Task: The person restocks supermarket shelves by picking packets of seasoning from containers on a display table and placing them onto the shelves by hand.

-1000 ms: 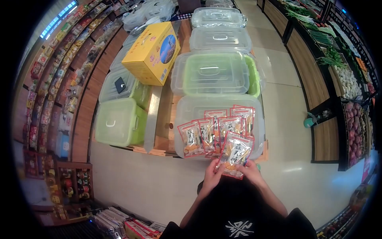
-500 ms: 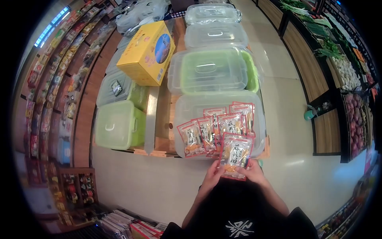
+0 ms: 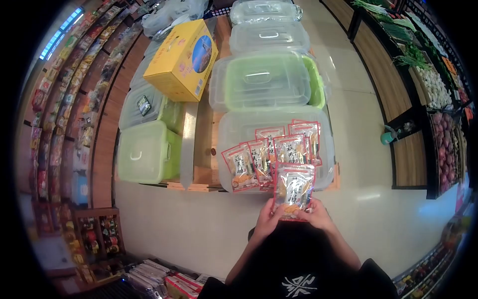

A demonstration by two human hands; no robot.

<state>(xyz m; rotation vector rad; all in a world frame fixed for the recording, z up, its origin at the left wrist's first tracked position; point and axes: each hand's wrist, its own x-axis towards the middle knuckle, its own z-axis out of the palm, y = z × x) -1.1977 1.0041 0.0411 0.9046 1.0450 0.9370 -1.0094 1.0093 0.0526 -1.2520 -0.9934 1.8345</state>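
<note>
A clear packet with a red border and dark lettering (image 3: 294, 187) is held upright in front of my body. My left hand (image 3: 267, 219) grips its lower left corner, and my right hand (image 3: 314, 215) grips its lower right, both thumbs on the front. Just beyond it, several similar packets (image 3: 240, 167) lie overlapping on the translucent lid (image 3: 244, 123) of the nearest bin. Orange and pale contents show through the held packet's lower part.
Lidded bins (image 3: 266, 79) run away from me behind the packets. A yellow box (image 3: 181, 60) and green bins (image 3: 142, 152) stand to the left. Snack shelves (image 3: 94, 114) line the left side; a vegetable stand (image 3: 411, 164) is on the right.
The held packet has become more upright and squarer to the camera, still between both hands. The view has shifted slightly, so the bins and yellow box appear a little higher and further left.
</note>
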